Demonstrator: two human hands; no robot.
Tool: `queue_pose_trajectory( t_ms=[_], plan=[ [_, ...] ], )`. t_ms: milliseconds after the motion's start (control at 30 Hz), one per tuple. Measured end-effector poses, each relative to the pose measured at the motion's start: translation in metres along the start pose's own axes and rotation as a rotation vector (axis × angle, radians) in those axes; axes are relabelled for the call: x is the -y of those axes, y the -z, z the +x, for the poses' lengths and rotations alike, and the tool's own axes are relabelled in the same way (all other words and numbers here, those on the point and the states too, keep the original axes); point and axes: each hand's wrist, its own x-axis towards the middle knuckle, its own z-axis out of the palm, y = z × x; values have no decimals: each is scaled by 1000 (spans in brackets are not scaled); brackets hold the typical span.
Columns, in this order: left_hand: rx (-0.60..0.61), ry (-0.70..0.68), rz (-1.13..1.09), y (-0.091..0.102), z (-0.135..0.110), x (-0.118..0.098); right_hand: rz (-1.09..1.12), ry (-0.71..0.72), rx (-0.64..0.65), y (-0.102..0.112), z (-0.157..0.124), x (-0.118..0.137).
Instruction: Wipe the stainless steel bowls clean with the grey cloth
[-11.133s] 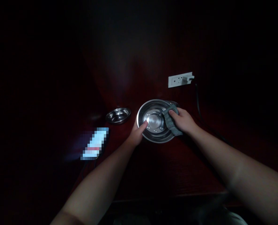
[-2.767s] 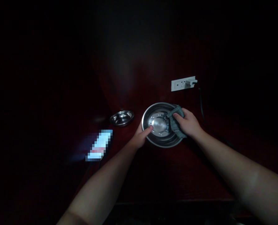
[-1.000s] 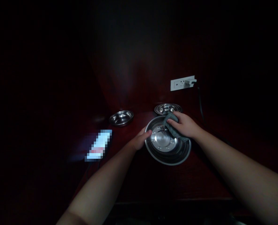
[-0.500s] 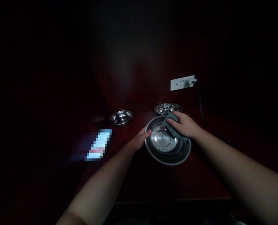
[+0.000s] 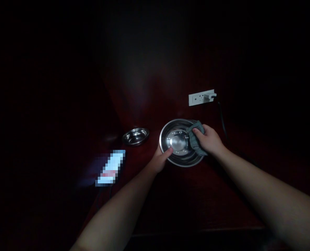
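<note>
A shiny metal bowl [image 5: 178, 157] is held tilted above the dark red table, its inside facing me. My left hand [image 5: 160, 158] grips its left rim, with the thumb over the edge inside and the fingers hidden behind. In my right hand [image 5: 209, 139] is a grey-green cloth [image 5: 196, 139], pinched between thumb and fingers and draped over the bowl's right rim. Light spots show on the bowl's bottom; whether they are drops or reflections I cannot tell.
A smaller metal dish [image 5: 136, 136] stands at the back left. Nearer me lies a lit, blurred-out screen [image 5: 111, 167] with a cable. On the back wall a white socket [image 5: 201, 98] holds a plug, its dark cord [image 5: 222, 120] hanging down. The table's front edge [image 5: 196, 230] runs below my arms.
The bowl has risen and turned more toward me, now covering the stacked dishes behind it. My right hand and the cloth have shifted slightly right along the rim. My left hand still grips the bowl.
</note>
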Motion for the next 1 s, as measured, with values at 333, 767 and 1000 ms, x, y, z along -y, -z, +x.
queue_pose_trajectory(
  t_ms=[333, 767, 1000],
  plan=[
    [-46, 26, 20, 0, 2, 0, 41, 52, 77, -3, -2, -3],
    [-32, 51, -22, -4, 1, -6, 31, 51, 89, -1, -1, -4],
    [-13, 64, -22, -3, 0, -8, 28, 53, 105, -1, -1, -3]
  ],
)
